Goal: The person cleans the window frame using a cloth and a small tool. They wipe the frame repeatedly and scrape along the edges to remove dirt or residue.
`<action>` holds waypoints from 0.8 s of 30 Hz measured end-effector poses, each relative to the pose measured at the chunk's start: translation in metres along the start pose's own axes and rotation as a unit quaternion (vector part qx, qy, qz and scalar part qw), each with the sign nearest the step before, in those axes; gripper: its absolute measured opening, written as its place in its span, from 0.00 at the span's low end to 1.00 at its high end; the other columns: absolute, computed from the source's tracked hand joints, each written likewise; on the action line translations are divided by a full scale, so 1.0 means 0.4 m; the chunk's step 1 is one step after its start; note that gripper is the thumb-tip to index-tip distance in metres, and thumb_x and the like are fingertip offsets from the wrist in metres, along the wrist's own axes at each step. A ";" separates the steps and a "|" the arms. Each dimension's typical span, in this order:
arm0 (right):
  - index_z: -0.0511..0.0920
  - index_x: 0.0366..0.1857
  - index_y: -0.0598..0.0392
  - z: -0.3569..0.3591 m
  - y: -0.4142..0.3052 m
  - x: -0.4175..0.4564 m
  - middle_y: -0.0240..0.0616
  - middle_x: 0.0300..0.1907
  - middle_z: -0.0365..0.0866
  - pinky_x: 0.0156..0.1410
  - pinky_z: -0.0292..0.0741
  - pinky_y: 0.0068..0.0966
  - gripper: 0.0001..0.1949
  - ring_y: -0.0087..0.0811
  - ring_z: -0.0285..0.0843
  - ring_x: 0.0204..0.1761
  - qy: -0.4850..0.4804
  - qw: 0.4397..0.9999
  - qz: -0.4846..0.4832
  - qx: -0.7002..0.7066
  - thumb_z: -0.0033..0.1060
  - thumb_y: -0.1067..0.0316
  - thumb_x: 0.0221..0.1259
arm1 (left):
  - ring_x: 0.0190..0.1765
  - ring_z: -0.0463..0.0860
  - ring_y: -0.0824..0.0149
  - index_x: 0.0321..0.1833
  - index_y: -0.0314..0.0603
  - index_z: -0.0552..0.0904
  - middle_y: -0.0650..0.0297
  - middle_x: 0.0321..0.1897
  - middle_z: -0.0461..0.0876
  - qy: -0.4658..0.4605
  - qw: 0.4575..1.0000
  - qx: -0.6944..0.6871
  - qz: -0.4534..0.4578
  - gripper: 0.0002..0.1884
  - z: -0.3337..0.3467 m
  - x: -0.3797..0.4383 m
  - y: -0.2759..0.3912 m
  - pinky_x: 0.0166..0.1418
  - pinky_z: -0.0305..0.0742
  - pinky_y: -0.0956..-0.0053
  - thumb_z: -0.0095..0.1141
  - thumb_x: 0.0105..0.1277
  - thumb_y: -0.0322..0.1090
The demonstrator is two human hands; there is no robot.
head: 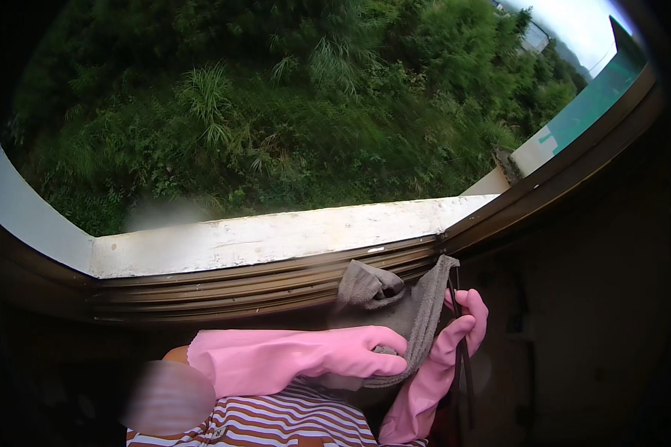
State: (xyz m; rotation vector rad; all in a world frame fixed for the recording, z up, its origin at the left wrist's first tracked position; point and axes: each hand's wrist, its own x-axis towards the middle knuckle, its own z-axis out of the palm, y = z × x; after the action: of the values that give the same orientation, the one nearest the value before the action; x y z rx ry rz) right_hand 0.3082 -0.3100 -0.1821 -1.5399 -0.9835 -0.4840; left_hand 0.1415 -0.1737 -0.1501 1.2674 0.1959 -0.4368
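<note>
Both my hands wear pink rubber gloves. My left hand (363, 351) pinches a grey terry cloth (425, 313) between thumb and fingers, in front of my striped shirt. One bunched end of the cloth lies against the brown window track, and another part rises to a corner near the track's right end. My right hand (464, 321), to the right of the cloth, grips thin dark rods or strips (461, 346) that stand nearly upright beside the cloth's raised corner. What the rods are cannot be told.
A brown metal window frame with a grooved track (218, 290) runs across before me. Beyond it lies a white, worn outer sill (291, 232), then dense green bushes on a slope. The frame's right side (548, 173) rises beside a green-and-white panel (587, 114). Blurred spots cover parts of the view.
</note>
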 end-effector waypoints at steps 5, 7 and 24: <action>0.87 0.61 0.63 0.007 0.043 0.050 0.47 0.54 0.90 0.59 0.88 0.33 0.25 0.36 0.90 0.49 -0.117 0.991 0.068 -0.001 0.57 0.47 0.92 | 0.72 0.77 0.66 0.84 0.42 0.76 0.60 0.72 0.81 -0.020 0.978 -0.206 -0.012 0.37 0.021 0.087 -0.094 0.75 0.74 0.68 0.68 0.80 0.55; 0.88 0.56 0.64 -0.025 0.114 0.080 0.43 0.53 0.90 0.57 0.86 0.32 0.26 0.32 0.88 0.48 -0.215 0.973 0.036 -0.072 0.57 0.46 0.92 | 0.73 0.76 0.65 0.85 0.41 0.74 0.59 0.73 0.80 -0.015 0.969 -0.246 -0.014 0.39 0.021 0.108 -0.122 0.76 0.73 0.68 0.68 0.80 0.56; 0.90 0.34 0.66 0.186 -0.162 0.065 0.41 0.31 0.90 0.43 0.83 0.27 0.17 0.29 0.86 0.33 -0.323 0.883 0.316 0.125 0.59 0.66 0.82 | 0.38 0.83 0.73 0.67 0.32 0.91 0.61 0.38 0.92 0.072 0.987 -0.077 0.120 0.19 -0.142 -0.452 -0.204 0.41 0.76 0.71 0.64 0.78 0.34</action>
State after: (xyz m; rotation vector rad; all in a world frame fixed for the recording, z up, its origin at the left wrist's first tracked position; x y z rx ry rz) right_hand 0.2543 -0.2339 -0.1404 -1.6967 -0.9049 0.6393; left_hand -0.0504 -0.1007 -0.1704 1.1543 0.1918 -0.1202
